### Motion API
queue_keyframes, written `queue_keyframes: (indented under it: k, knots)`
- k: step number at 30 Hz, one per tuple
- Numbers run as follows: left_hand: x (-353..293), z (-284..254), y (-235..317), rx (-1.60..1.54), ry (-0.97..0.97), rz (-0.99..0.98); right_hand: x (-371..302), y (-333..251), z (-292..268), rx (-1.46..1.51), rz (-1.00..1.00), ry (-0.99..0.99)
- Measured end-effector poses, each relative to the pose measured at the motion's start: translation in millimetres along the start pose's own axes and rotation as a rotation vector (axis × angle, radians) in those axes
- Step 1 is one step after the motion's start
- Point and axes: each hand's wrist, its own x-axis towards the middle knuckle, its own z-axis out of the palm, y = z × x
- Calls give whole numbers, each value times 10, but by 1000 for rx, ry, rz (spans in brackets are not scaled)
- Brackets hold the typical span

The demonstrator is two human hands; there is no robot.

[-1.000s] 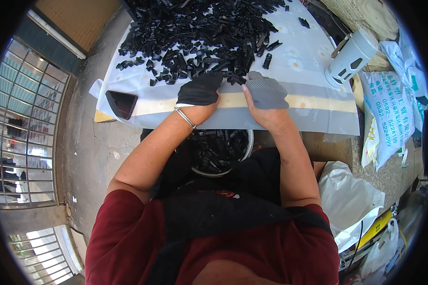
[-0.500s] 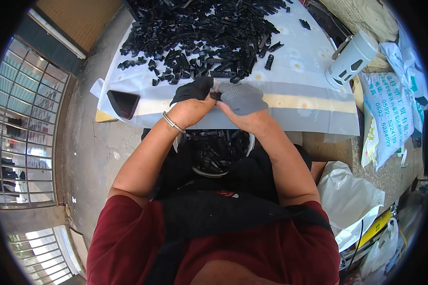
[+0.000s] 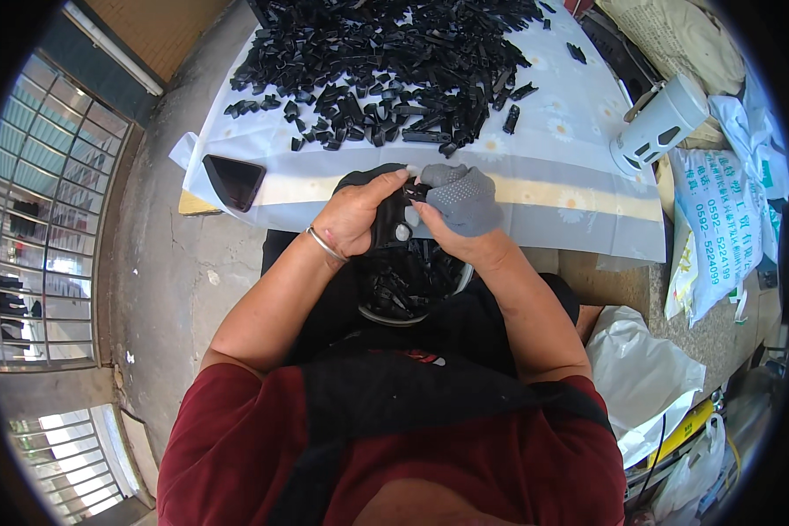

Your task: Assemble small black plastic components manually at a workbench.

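My left hand (image 3: 368,209), in a black glove with the thumb bare, is closed on a small black plastic piece (image 3: 417,190). My right hand (image 3: 460,209), in a grey dotted glove, pinches the same piece from the other side. Both hands meet over the near edge of the table, fingers curled and partly hidden. Right below them, a round pale-rimmed tub (image 3: 393,321) on my lap holds many similar black pieces (image 3: 403,285). Beyond my hands, a wide heap of black plastic pieces (image 3: 386,79) covers the far part of the table.
A flower-patterned cloth under clear plastic covers the table (image 3: 579,188). A dark phone (image 3: 234,182) lies at its left edge, and a white tumbler (image 3: 659,125) stands at the right. Printed sacks (image 3: 714,223) and a white plastic bag (image 3: 644,377) are off to the right.
Both hands have come slightly nearer to me and to the right. The left has turned, showing its thumb and palm side. The black piece between them is more visible.
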Motion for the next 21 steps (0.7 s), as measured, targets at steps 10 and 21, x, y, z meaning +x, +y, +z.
queue_keyframes:
  k: [10, 21]
  knots:
    - [32, 91, -201, 283, 269, 208, 4, -117, 59, 131, 120, 64]
    - [-195, 40, 91, 999, 277, 490, -2, -205, -302, -139, 162, -172]
